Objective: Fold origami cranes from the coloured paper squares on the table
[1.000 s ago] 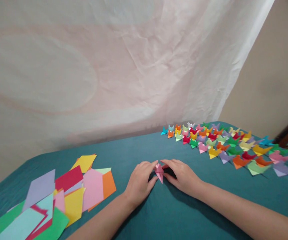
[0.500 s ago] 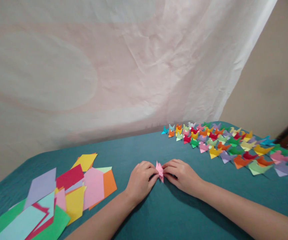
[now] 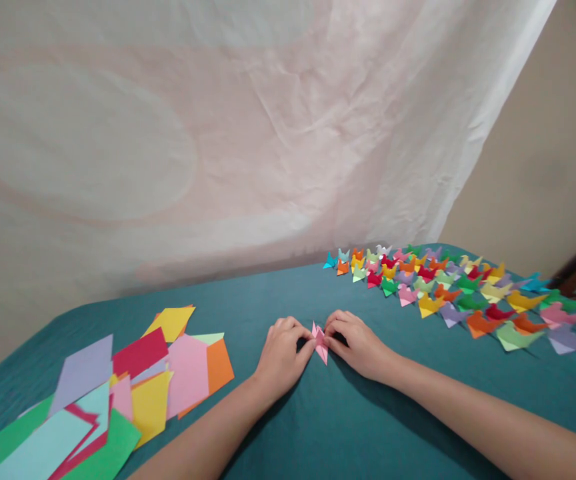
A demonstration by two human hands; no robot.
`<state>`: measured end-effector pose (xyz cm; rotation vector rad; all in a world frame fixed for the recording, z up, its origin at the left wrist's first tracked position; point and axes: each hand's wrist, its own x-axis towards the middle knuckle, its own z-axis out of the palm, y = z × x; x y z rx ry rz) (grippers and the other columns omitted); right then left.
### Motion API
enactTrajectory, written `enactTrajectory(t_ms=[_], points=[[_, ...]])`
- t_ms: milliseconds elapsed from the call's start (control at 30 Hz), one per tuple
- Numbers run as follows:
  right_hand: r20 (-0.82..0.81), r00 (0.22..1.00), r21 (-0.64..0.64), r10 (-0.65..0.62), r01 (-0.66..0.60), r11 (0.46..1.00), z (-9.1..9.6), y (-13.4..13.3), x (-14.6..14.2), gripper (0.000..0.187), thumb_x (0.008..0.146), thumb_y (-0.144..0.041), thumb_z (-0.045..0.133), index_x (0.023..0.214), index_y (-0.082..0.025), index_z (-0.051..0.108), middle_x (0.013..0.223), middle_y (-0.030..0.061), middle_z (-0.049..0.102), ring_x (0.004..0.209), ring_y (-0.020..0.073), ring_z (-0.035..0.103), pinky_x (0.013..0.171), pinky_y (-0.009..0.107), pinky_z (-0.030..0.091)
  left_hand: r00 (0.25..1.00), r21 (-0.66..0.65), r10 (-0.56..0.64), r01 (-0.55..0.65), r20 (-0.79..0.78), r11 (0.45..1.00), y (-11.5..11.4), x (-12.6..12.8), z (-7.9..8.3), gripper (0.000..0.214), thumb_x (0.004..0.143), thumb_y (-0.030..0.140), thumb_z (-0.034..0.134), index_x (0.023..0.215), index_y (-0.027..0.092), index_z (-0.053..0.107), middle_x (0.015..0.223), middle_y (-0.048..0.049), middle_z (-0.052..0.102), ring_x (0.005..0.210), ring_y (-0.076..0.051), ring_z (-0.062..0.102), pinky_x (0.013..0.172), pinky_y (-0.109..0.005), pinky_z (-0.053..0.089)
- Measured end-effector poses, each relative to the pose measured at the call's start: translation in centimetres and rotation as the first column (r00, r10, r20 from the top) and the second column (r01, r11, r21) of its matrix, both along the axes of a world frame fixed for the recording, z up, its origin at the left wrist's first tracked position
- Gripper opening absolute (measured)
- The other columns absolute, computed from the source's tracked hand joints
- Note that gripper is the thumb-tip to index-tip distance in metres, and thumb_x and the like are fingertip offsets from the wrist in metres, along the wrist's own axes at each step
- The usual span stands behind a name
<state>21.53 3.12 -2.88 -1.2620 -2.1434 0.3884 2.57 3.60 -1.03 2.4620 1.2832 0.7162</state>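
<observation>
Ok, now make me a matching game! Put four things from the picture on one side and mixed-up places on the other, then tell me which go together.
Things
1. pink folded paper
2. flat coloured sheets
3. paper birds
4. pale cloth

Places
A. standing on the right side of the table
B. hanging beyond the table's far edge
C. held between the left hand and the right hand
D. overlapping on the left side of the table

Right pairs
1-C, 2-D, 3-A, 4-B
</observation>
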Motion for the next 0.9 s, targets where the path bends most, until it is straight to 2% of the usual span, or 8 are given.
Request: enactTrajectory(t_ms=[433, 567, 700, 800, 900], points=[[0.037, 0.998, 0.009, -0.054, 0.054, 0.999, -0.3, 0.4, -0.2, 0.011, 0.080, -0.017, 0.060, 0.071, -0.018, 0.054, 0.077, 0.0020, 0.055, 0.077, 0.0162, 0.051, 0.071, 0.028, 0.041, 0.997, 0.064, 0.059, -0.055, -0.058, 0.996, 0.2, 0.3, -0.4, 0.019, 0.087, 0.031, 0.051, 0.076, 0.018, 0.057, 0.084, -0.0028, 0.054, 0.086, -0.019, 0.049, 0.074, -0.031, 0.037], [0.034, 0.997, 0.007, -0.069, 0.069, 0.998, -0.3, 0.4, -0.3, 0.010, 0.080, -0.017, 0.060, 0.073, -0.018, 0.054, 0.077, 0.0019, 0.055, 0.076, 0.0164, 0.051, 0.069, 0.028, 0.041, 0.997, 0.063, 0.059, -0.057, -0.042, 0.996, 0.2, 0.2, -0.3, 0.012, 0.085, 0.029, 0.054, 0.082, 0.018, 0.056, 0.085, -0.0025, 0.055, 0.084, -0.019, 0.049, 0.074, -0.031, 0.039], [0.044, 0.997, 0.012, -0.067, 0.067, 0.998, -0.3, 0.4, -0.4, 0.008, 0.081, -0.018, 0.060, 0.075, -0.018, 0.054, 0.078, 0.0016, 0.055, 0.076, 0.0166, 0.051, 0.068, 0.028, 0.040, 0.998, 0.114, -0.013, 0.020, -0.059, 0.993, -0.2, 0.2, 0.4, 0.010, 0.087, 0.025, 0.051, 0.092, 0.020, 0.058, 0.098, -0.0043, 0.057, 0.094, -0.020, 0.049, 0.079, -0.034, 0.040], [0.047, 0.997, 0.030, -0.061, 0.060, 0.998, -0.4, 0.4, -0.3, 0.009, 0.082, -0.020, 0.059, 0.076, -0.018, 0.053, 0.080, 0.0019, 0.055, 0.077, 0.0166, 0.051, 0.068, 0.028, 0.040, 0.982, 0.186, -0.095, 0.125, -0.164, 0.975, -0.7, 0.2, 0.9, 0.016, 0.088, 0.019, 0.048, 0.097, 0.022, 0.061, 0.109, -0.0051, 0.057, 0.104, -0.021, 0.047, 0.087, -0.037, 0.038], [0.041, 0.998, 0.041, -0.054, 0.052, 0.998, -0.5, 0.4, -0.2, 0.008, 0.083, -0.021, 0.059, 0.077, -0.018, 0.054, 0.083, 0.0027, 0.055, 0.078, 0.0168, 0.051, 0.070, 0.029, 0.041, 0.948, 0.226, -0.156, 0.222, -0.276, 0.949, -1.1, 0.2, 1.1, 0.023, 0.086, 0.014, 0.049, 0.105, 0.020, 0.060, 0.111, -0.0064, 0.060, 0.111, -0.022, 0.045, 0.093, -0.040, 0.035]])
